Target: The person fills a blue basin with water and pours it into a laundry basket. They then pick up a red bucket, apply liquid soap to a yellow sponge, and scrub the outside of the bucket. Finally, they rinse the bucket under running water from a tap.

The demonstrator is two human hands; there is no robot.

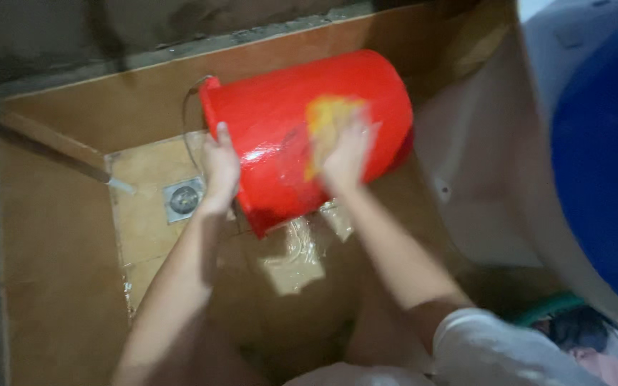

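My left hand [219, 168] grips the tilted red plastic bucket [287, 121] at its rim; my right hand [348, 154] presses a yellow sponge [327, 121] against its side, mid-scrub.

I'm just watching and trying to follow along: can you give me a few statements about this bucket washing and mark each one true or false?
1. The red bucket lies tipped on its side. True.
2. The left hand grips the bucket near its rim. True.
3. The right hand presses a blue brush against it. False: it holds a yellow sponge.
4. The floor drain sits right of the bucket. False: it is to the left.
5. The tiled floor below is wet. True.
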